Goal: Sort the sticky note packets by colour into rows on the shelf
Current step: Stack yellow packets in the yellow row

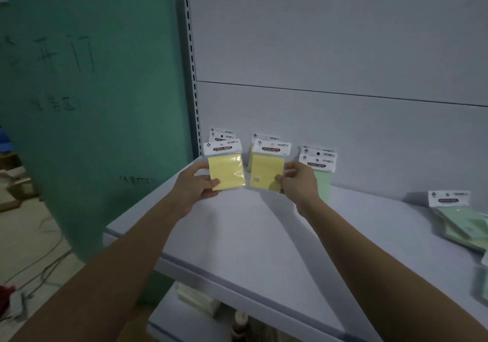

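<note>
Holding one yellow packet [227,168] per hand: left hand [196,183] and right hand [299,183] closed on side edges, shelf [250,236] 12 o'clock. Light, slick wrap; pinch pad, not header.

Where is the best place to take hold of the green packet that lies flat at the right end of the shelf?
Probably the white header card of the green packet. It points toward the back wall and lies bare, while other green packets overlap the pad's near side. Come from above with a free hand, pinching the card's edges.
</note>
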`<action>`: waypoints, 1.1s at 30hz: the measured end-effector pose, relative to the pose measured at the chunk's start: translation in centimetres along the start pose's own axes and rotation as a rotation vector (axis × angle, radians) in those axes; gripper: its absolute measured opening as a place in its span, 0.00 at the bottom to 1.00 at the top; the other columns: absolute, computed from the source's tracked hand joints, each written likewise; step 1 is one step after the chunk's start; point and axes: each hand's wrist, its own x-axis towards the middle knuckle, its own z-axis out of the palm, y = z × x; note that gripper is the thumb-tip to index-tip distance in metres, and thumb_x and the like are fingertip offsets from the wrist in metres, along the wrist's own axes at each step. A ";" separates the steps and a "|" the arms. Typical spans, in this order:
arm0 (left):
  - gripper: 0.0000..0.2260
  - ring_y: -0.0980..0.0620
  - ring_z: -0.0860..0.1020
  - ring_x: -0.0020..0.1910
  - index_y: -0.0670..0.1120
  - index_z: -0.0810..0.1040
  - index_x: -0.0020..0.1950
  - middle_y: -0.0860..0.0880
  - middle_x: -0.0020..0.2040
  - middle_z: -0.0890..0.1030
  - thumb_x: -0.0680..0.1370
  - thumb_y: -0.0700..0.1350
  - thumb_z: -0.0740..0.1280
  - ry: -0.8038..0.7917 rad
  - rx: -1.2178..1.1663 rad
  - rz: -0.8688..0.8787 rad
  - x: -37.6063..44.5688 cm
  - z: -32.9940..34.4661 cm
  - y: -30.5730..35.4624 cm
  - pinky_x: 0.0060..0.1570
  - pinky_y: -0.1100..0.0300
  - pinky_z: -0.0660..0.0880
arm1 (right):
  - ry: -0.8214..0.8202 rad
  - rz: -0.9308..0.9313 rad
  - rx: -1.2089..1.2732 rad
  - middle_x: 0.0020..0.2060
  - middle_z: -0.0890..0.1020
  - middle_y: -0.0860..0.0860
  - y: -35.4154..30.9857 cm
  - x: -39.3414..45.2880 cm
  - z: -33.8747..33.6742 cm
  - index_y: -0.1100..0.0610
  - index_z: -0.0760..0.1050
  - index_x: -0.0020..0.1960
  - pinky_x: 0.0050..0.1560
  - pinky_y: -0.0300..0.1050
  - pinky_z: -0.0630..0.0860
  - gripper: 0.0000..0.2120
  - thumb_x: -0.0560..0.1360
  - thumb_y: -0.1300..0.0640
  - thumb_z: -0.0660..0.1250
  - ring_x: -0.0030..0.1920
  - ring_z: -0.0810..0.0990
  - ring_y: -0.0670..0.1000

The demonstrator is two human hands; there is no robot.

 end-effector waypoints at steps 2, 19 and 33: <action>0.18 0.50 0.83 0.37 0.46 0.74 0.56 0.42 0.46 0.82 0.73 0.28 0.69 -0.035 -0.005 0.013 1.5 -0.2 0.1 0.44 0.57 0.82 | 0.041 0.016 -0.027 0.40 0.78 0.50 0.3 0.5 1.3 0.54 0.75 0.47 0.52 0.58 0.80 0.09 0.72 0.65 0.70 0.47 0.82 0.59; 0.19 0.46 0.80 0.44 0.43 0.75 0.59 0.44 0.46 0.79 0.72 0.28 0.70 -0.293 0.193 0.065 7.9 -1.2 0.2 0.42 0.56 0.82 | 0.347 -0.053 -0.415 0.50 0.84 0.55 1.6 4.5 6.9 0.60 0.79 0.54 0.53 0.46 0.73 0.09 0.75 0.60 0.67 0.54 0.80 0.57; 0.20 0.44 0.78 0.47 0.41 0.73 0.63 0.44 0.45 0.77 0.73 0.27 0.68 -0.306 0.190 0.066 7.0 1.6 -1.2 0.39 0.57 0.80 | 0.180 -0.146 -0.681 0.61 0.74 0.57 2.1 -1.0 6.3 0.62 0.71 0.63 0.50 0.43 0.67 0.14 0.77 0.62 0.60 0.59 0.74 0.57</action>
